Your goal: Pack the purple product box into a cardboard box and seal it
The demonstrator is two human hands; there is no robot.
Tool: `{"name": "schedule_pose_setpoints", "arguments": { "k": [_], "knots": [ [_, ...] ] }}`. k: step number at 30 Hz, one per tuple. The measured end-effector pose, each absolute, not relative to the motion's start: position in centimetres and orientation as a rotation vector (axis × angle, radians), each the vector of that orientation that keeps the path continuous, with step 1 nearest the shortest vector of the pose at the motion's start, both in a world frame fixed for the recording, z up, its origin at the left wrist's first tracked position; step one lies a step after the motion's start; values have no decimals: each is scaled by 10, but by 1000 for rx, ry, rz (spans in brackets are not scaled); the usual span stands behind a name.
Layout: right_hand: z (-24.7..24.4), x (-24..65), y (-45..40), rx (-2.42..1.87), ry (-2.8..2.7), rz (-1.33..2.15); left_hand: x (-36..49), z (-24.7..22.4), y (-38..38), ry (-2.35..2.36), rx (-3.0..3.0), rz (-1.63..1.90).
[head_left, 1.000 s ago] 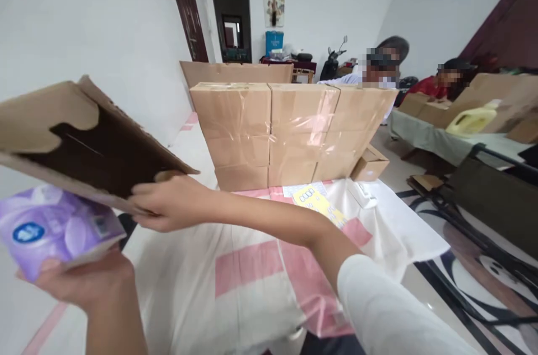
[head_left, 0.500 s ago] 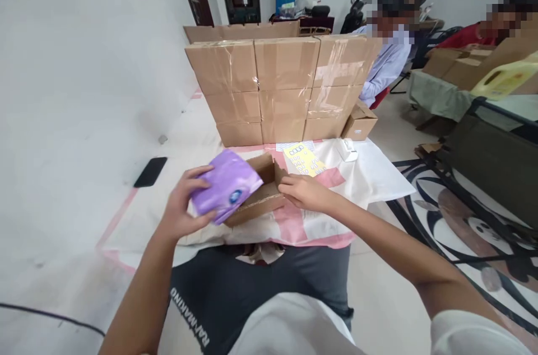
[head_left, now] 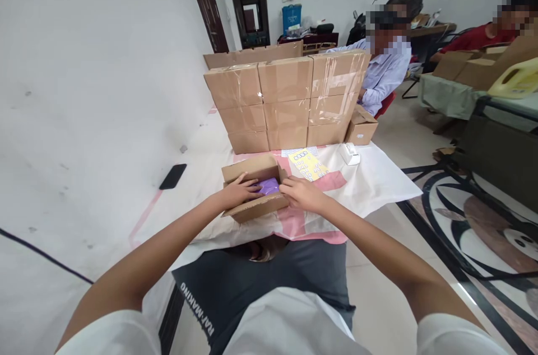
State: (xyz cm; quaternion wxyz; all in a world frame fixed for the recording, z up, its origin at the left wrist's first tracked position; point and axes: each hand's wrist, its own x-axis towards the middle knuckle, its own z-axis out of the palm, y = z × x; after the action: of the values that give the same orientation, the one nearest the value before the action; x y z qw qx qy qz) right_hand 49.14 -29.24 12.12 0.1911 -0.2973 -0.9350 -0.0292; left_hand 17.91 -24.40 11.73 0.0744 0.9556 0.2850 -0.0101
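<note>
A black phone (head_left: 172,176) lies on the floor by the white wall, well left of everything else, in the same spot as half a second ago. Next comes the left hand (head_left: 237,192): earlier it held the purple packet (head_left: 268,186) up in the air above the open cardboard box (head_left: 255,195); now it has come down inside the box, fingers (head_left: 251,190) laid together and flat on top of the packet, pressing it rather than gripping it. The packet itself has gone from tilted over the near rim to lying low within the box, only a strip of purple showing between the two hands. The box sits on the pink-and-white cloth (head_left: 370,187) spread on the floor, flaps open, about where it was. The right hand (head_left: 301,194) stays at the box's right wall, fingers curled together over the edge and touching the packet's right end. Behind, the yellow sheet (head_left: 307,163) and a small white device (head_left: 349,154) lie on the cloth before the stack of taped cartons (head_left: 286,103). Farther right, a seated person in a pale shirt (head_left: 384,72) is beside the cartons.
</note>
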Motion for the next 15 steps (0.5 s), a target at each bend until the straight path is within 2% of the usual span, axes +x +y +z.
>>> {"name": "schedule_pose_setpoints", "arguments": {
  "k": [2, 5, 9, 12, 15],
  "knots": [
    [117, 499, -294, -804, -2477, 75, 172, 125, -243, 881, 2843, 111],
    [108, 510, -291, -812, -2175, 330, 155, 129, -260, 1109, 2738, 548],
    [88, 497, -271, -743, -2076, 680, 143, 93, -301, 1408, 2421, 1134],
    [73, 471, -259, -796, -1991, 777, 149, 62, -313, 1477, 2227, 1369],
    [63, 447, -259, -967, -1738, 837, 150, 60, -301, 1592, 2071, 1498]
  ]
}}
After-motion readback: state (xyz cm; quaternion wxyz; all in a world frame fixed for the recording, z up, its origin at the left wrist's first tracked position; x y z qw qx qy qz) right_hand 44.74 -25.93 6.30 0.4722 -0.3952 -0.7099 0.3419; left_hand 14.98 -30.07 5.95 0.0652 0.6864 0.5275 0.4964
